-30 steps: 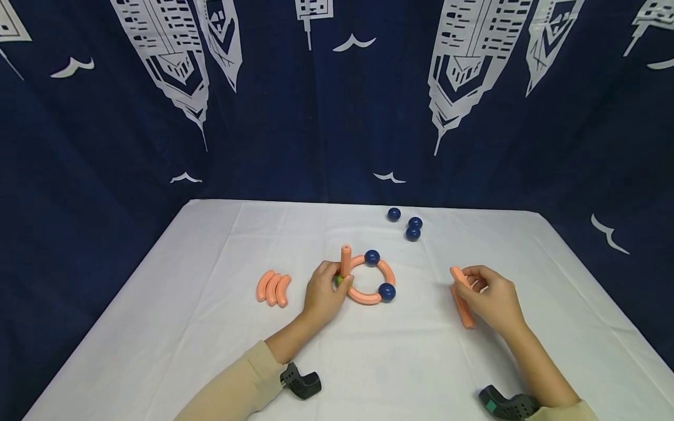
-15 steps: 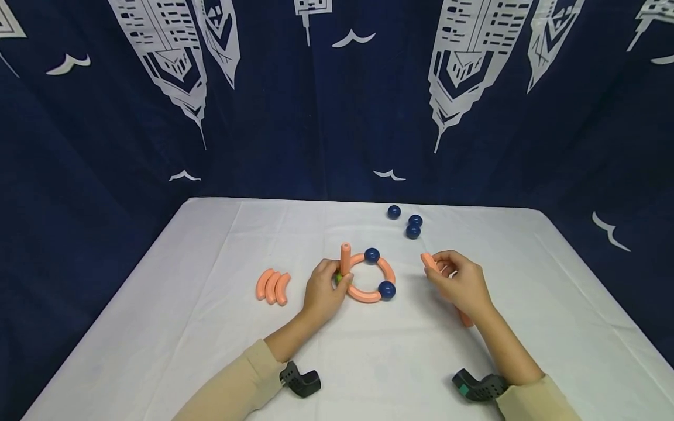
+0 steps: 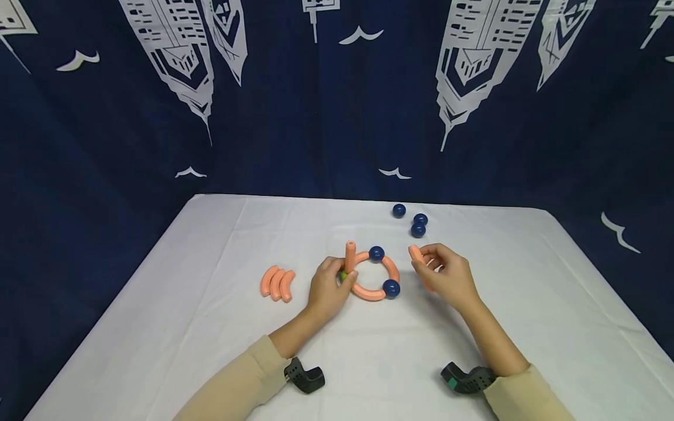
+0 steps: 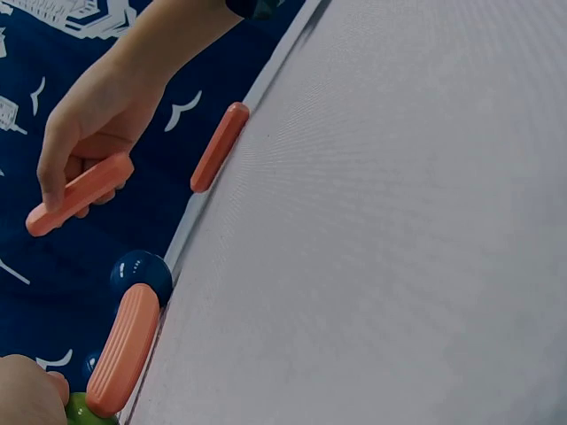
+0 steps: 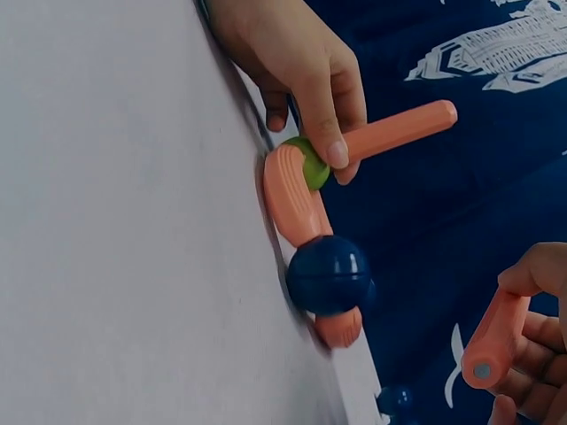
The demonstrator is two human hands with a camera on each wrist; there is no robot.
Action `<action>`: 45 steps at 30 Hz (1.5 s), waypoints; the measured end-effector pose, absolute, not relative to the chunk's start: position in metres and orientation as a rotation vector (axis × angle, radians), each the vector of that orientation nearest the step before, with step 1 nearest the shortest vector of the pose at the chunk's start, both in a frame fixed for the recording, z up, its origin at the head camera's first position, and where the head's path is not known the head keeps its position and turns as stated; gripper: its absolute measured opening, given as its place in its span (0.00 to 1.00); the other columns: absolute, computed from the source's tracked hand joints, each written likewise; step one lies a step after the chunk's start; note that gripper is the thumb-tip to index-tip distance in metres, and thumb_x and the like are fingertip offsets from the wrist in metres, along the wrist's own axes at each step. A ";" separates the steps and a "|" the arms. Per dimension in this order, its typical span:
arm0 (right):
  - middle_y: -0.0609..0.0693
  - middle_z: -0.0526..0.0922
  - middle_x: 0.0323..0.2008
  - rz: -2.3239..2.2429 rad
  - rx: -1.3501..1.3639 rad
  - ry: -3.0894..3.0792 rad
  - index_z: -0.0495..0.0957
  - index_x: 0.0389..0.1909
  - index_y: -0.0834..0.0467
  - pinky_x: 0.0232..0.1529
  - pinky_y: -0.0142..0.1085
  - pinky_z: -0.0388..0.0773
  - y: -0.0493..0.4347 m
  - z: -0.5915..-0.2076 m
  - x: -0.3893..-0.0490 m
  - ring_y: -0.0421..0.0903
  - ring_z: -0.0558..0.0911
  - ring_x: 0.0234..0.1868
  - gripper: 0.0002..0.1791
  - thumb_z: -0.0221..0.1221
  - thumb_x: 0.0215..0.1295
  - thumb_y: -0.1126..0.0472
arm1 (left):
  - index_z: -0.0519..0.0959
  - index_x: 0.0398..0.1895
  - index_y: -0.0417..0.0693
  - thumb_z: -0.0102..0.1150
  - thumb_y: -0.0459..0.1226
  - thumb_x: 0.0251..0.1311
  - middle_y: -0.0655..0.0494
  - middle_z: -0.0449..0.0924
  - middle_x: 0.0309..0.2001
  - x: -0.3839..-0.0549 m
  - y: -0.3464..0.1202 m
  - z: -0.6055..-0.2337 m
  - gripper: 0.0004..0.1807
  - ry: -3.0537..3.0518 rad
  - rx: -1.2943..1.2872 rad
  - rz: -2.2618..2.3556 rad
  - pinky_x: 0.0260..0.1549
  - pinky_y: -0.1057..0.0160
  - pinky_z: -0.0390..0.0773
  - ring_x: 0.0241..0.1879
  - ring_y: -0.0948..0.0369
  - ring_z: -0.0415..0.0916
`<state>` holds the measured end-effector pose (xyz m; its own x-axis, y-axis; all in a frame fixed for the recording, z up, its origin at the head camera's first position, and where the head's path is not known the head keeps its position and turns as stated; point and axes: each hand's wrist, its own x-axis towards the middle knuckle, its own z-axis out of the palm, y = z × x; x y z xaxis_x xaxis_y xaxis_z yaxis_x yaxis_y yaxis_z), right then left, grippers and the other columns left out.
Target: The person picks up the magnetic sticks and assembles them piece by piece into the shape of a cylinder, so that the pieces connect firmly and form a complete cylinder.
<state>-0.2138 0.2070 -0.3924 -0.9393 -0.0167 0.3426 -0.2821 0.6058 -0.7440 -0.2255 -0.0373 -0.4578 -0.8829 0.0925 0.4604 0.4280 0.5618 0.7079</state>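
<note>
My left hand (image 3: 329, 292) pinches the green ball (image 5: 310, 164) at the left of a ring on the table. A straight orange magnetic rod (image 3: 350, 256) stands up from that ball, and my fingertips also touch its base. The ring joins curved orange rods (image 3: 368, 293) with blue balls (image 3: 391, 288). To the right of it, above the cloth, my right hand (image 3: 450, 278) holds another straight orange rod (image 3: 416, 254) between thumb and fingers. In the right wrist view a grey metal disc shows in this rod's end.
Several loose blue balls (image 3: 399, 210) lie near the table's far edge. Left of the ring are three curved orange rods (image 3: 275, 284) side by side. One more straight orange rod (image 4: 220, 148) lies on the white tablecloth (image 3: 174, 339), hidden by my right arm in the head view.
My right hand has lifted an orange rod and carried it left toward the ring, away from the rod lying on the cloth. My left hand stays in place on the green ball.
</note>
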 end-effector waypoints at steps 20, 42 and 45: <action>0.55 0.83 0.38 1.452 0.375 -2.408 0.75 0.45 0.63 0.33 0.31 0.77 0.178 -0.394 -0.216 0.39 0.82 0.33 0.14 0.65 0.61 0.63 | 0.81 0.46 0.40 0.64 0.38 0.62 0.52 0.75 0.41 -0.226 -0.038 -0.456 0.12 -2.438 -0.414 -1.252 0.40 0.58 0.74 0.39 0.57 0.73; 0.55 0.84 0.34 1.446 0.476 -2.367 0.74 0.40 0.64 0.37 0.33 0.78 0.179 -0.402 -0.217 0.40 0.83 0.33 0.12 0.66 0.58 0.68 | 0.80 0.47 0.40 0.63 0.39 0.64 0.51 0.76 0.42 -0.227 -0.038 -0.457 0.14 -2.444 -0.444 -1.230 0.40 0.58 0.74 0.40 0.57 0.73; 0.54 0.84 0.34 1.460 0.503 -2.429 0.75 0.41 0.64 0.39 0.34 0.78 0.180 -0.405 -0.218 0.43 0.82 0.36 0.13 0.67 0.58 0.68 | 0.80 0.47 0.39 0.63 0.38 0.63 0.51 0.76 0.42 -0.227 -0.038 -0.458 0.13 -2.436 -0.449 -1.232 0.41 0.57 0.75 0.41 0.56 0.74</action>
<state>-0.2179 0.1805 -0.4047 -0.9056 -0.1575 0.3939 -0.4217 0.4341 -0.7960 -0.2269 -0.0381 -0.4576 -0.8797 0.1127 0.4620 0.4390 0.5661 0.6977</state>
